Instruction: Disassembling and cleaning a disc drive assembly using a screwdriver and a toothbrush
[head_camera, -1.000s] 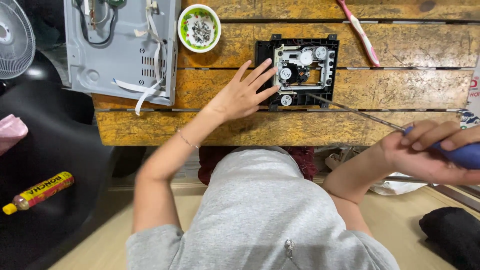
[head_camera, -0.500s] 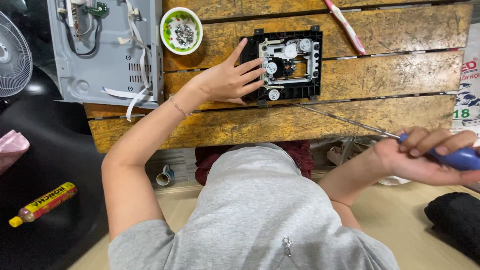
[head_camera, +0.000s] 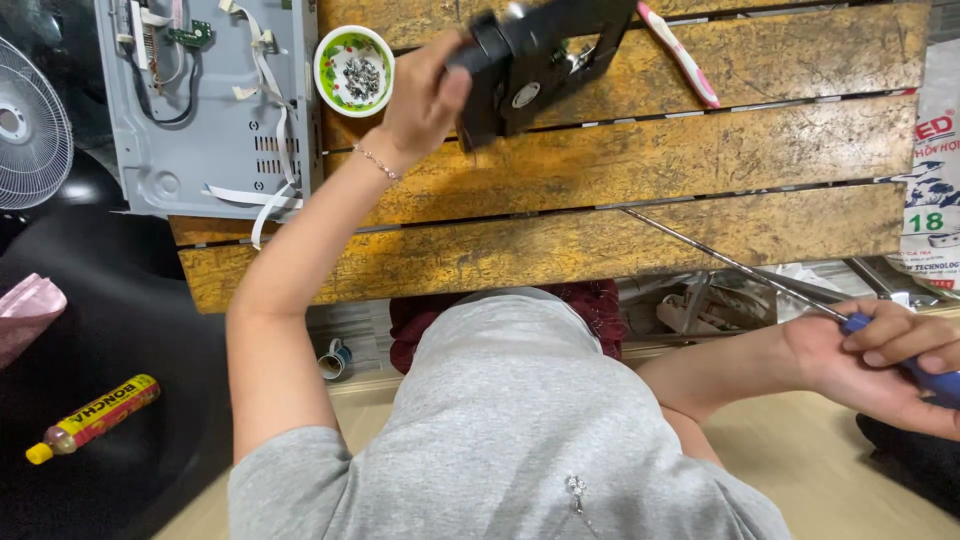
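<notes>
Drive module (head_camera: 535, 60) lifted, tilted (left hand (head_camera: 425, 95) gripping).

A black disc-drive mechanism (head_camera: 540, 55) is held tilted above the wooden desk (head_camera: 640, 170) by the left hand (head_camera: 425, 95).

The mechanism is gripped at its left edge and is blurred; its underside is turned toward the camera. A long screwdriver (head_camera: 900, 360) with a blue handle is clasped in the right hand (head_camera: 880, 365), off the desk's near edge, its thin shaft lying slanted over the front plank. A small green-rimmed bowl (head_camera: 353, 70) filled with screws is seen just left of the raised hand, beside an opened grey metal chassis (head_camera: 200, 110) with white ribbon cables. A pink-and-white toothbrush (head_camera: 680, 55) is laid on the far plank. A white fan (head_camera: 35, 125) and a yellow glue bottle (head_camera: 95, 415) are seen at the left.
</notes>
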